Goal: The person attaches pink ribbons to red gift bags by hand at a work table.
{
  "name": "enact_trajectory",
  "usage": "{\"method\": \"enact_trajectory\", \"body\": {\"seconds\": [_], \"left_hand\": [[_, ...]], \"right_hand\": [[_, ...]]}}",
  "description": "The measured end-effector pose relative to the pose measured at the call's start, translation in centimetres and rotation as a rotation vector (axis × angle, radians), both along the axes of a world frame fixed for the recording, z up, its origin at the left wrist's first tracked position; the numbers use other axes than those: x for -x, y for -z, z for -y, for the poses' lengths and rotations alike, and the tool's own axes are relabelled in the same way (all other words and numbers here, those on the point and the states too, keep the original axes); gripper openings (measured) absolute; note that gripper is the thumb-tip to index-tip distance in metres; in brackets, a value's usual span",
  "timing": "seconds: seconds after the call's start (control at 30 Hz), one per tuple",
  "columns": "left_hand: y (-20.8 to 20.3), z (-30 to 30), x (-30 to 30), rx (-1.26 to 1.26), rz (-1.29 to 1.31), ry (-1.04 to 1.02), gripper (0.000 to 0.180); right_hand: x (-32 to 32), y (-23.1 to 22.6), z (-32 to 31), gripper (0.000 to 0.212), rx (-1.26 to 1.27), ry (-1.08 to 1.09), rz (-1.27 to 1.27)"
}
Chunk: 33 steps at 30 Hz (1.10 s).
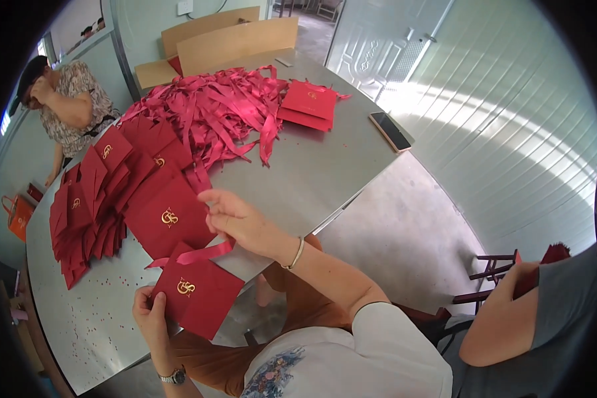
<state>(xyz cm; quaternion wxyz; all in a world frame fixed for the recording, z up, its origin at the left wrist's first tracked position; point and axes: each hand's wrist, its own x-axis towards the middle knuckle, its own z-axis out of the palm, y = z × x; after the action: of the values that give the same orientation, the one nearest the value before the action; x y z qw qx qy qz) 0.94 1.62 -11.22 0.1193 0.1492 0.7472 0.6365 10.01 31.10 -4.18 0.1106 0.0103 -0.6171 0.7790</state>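
Note:
My left hand point(151, 318) grips the left edge of a small red paper gift bag point(209, 302) with a gold emblem, its thumb on the front face. A pink-red ribbon point(204, 254) rises from the bag's top and runs to the underside of my right hand point(242, 225). The fingers of that hand are curled, closed on the ribbon; its exact grip is partly hidden. Just beyond lies another red gift bag point(159, 229) with the same emblem, at the front of a large heap of such bags point(103, 172).
A tangled heap of pink-red ribbons point(212, 109) covers the table's far side. Beside it are a few red bags point(310, 103) and a phone point(390, 131) at the table point(292, 179) edge. One person point(79, 99) sits far left; another person's arm point(504, 325) is close on my right.

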Motion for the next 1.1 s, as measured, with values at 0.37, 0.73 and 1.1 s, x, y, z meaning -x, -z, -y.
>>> {"method": "enact_trajectory", "body": {"seconds": [0.37,0.73,1.1], "left_hand": [[0.6,0.2,-0.2,-0.041,-0.032,-0.017,0.008],[0.2,0.3,-0.4,-0.089,-0.002,-0.021,0.009],[0.2,0.4,0.0,-0.149,0.076,0.04,0.009]], "right_hand": [[1.0,-0.5,3.6,0.02,-0.008,-0.01,-0.027],[1.1,-1.6,5.5,0.021,-0.106,-0.064,-0.045],[1.1,-0.6,7.5,0.022,-0.498,-0.027,-0.231]]}}
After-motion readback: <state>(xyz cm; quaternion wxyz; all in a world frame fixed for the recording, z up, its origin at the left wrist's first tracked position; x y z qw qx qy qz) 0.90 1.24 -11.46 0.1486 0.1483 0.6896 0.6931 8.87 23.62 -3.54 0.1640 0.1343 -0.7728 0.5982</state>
